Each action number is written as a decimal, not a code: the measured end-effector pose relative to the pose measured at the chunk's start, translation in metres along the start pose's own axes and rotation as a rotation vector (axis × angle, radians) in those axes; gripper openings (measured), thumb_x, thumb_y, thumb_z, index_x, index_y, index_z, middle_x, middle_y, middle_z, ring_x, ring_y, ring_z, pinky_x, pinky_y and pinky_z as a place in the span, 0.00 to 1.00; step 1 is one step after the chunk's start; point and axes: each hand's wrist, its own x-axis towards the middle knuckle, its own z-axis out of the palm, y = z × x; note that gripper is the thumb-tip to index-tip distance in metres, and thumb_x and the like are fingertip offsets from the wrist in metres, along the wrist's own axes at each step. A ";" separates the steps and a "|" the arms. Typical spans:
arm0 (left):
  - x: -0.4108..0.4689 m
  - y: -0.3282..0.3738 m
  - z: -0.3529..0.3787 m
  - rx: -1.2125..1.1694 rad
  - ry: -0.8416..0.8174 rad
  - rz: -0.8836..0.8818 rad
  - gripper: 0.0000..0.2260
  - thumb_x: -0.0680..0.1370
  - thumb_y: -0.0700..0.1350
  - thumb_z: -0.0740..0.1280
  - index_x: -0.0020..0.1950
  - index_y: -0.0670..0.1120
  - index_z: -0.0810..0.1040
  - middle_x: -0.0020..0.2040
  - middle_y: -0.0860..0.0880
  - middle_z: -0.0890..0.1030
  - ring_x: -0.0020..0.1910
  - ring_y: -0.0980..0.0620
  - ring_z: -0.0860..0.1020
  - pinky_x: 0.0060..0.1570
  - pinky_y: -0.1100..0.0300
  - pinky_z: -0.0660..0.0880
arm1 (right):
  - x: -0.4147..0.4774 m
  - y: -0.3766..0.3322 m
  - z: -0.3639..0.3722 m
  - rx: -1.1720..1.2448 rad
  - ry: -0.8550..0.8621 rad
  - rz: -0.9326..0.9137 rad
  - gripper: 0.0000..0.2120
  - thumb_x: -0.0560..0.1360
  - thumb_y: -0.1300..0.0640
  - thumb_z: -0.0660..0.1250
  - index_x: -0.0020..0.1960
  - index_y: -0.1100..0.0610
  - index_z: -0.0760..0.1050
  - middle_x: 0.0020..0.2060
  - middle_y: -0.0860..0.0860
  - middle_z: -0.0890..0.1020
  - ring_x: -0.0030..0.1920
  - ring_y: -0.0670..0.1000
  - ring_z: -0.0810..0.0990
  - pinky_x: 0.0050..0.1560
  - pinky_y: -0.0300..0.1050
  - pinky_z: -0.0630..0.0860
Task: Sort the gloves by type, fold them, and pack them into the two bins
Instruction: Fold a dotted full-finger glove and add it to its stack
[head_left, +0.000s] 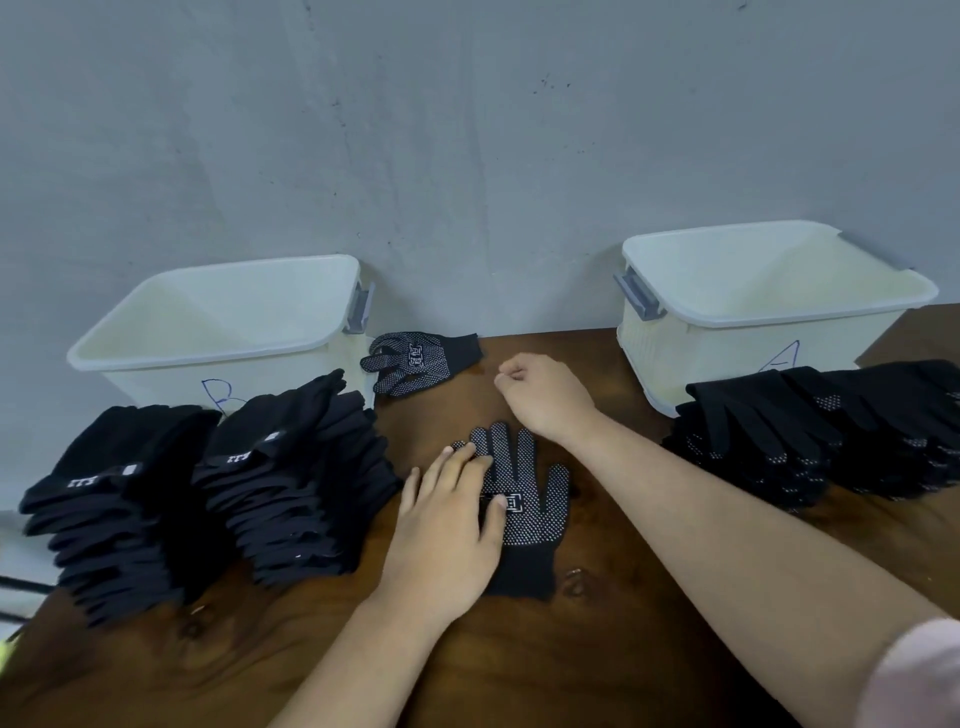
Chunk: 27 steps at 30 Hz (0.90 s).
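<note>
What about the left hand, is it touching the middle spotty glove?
Touching. The head view shows the left hand lying flat on the glove, over its palm.

Dark brown wooden table (623, 649) with glossy grain and knots, flat grey wall (467, 130) behind it flecked with small dark specks and scuffs, thin dark bars (21, 584) beyond the table's left edge, possibly a rack, blurred yellow-green scrap (6, 652) below them.
</note>
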 end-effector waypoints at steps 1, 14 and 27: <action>0.000 0.000 0.001 0.009 0.003 0.001 0.24 0.87 0.59 0.52 0.83 0.57 0.60 0.84 0.59 0.58 0.84 0.58 0.49 0.84 0.50 0.45 | 0.014 -0.004 0.003 -0.001 -0.006 0.041 0.17 0.83 0.45 0.62 0.58 0.53 0.85 0.54 0.50 0.86 0.55 0.53 0.84 0.58 0.52 0.81; -0.002 0.001 0.007 0.079 -0.031 0.026 0.30 0.86 0.66 0.43 0.86 0.57 0.49 0.87 0.53 0.47 0.85 0.52 0.41 0.83 0.44 0.39 | 0.098 -0.036 0.028 0.189 -0.011 0.188 0.09 0.76 0.54 0.73 0.41 0.58 0.78 0.41 0.52 0.82 0.47 0.56 0.83 0.39 0.48 0.76; -0.008 0.016 0.004 0.000 -0.016 -0.003 0.33 0.83 0.70 0.48 0.85 0.57 0.55 0.86 0.55 0.52 0.85 0.55 0.44 0.83 0.44 0.44 | 0.033 -0.044 -0.083 0.919 0.084 -0.033 0.06 0.81 0.64 0.71 0.56 0.58 0.83 0.50 0.57 0.88 0.50 0.56 0.88 0.48 0.49 0.85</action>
